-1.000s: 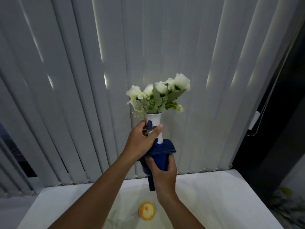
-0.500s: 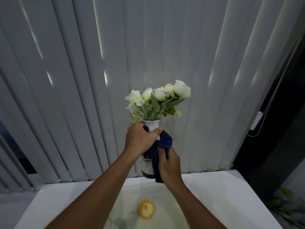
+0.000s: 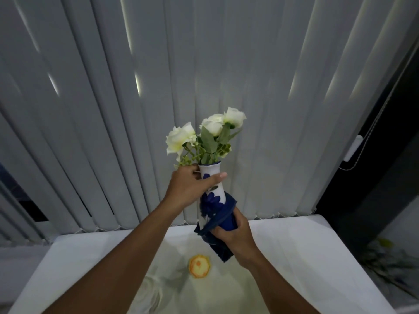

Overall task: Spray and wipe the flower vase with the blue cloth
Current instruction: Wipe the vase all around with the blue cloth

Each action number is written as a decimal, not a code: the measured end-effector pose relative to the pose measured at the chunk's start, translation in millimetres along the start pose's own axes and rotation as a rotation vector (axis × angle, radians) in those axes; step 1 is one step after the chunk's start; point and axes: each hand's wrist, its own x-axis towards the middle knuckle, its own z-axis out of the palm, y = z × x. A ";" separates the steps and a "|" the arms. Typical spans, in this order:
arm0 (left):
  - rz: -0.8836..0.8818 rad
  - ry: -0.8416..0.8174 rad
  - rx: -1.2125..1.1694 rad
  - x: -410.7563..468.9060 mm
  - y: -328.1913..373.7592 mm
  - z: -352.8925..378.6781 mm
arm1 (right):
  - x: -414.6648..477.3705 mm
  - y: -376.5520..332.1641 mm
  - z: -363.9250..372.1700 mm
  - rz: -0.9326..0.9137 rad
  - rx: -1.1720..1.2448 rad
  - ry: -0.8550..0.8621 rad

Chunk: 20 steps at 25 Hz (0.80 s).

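A white vase with blue flower painting (image 3: 213, 186) is held up in the air, tilted a little to the left, with white roses and green leaves (image 3: 204, 137) in its mouth. My left hand (image 3: 190, 189) grips the vase's neck. My right hand (image 3: 233, 234) holds the blue cloth (image 3: 223, 223) wrapped around the vase's lower body, which hides the base. No spray bottle is in view.
A white table (image 3: 306, 245) lies below the hands, with a round orange object (image 3: 199, 265) on it. Grey vertical blinds (image 3: 113, 109) hang close behind the vase. A blind cord with a white weight (image 3: 352, 148) hangs at the right.
My right hand slid the blue cloth from the vase's neck down to its lower body. The vase now tilts left and shows more of its painted side.
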 end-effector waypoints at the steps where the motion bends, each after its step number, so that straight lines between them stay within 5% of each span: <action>1: -0.014 -0.048 -0.025 0.7 -2.4 -1.2 | -1.2 2.7 -2.1 0.003 -0.009 0.008; 12: 0.018 0.083 0.189 4.1 -74.4 23.0 | -9.5 51.5 -14.7 0.181 -0.087 0.134; 20: -0.071 -0.027 0.212 -11.0 -172.2 58.2 | -44.5 161.5 -67.9 0.409 -0.370 0.222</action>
